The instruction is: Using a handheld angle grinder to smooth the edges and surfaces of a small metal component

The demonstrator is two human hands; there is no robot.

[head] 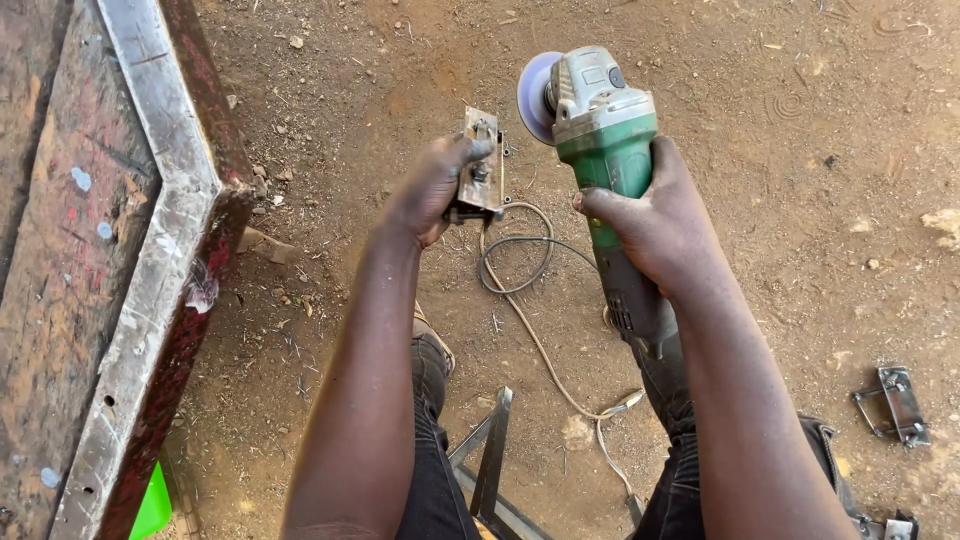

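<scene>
My right hand [655, 225] grips the green body of an angle grinder [600, 120], whose grey head and pale disc [533, 95] point away from me and to the left. My left hand [432, 188] holds a small flat metal plate with a bolt fitting [481, 170], upright, just left of the disc. Disc and plate are apart by a small gap. The grinder's cord [520, 270] loops on the dirt ground below both hands.
A worn metal-edged table or frame [160, 250] fills the left side. Dark angle-iron bars [490, 460] lie between my legs. A small metal latch piece [895, 405] lies on the dirt at the right. Something bright green [153, 505] shows at the bottom left.
</scene>
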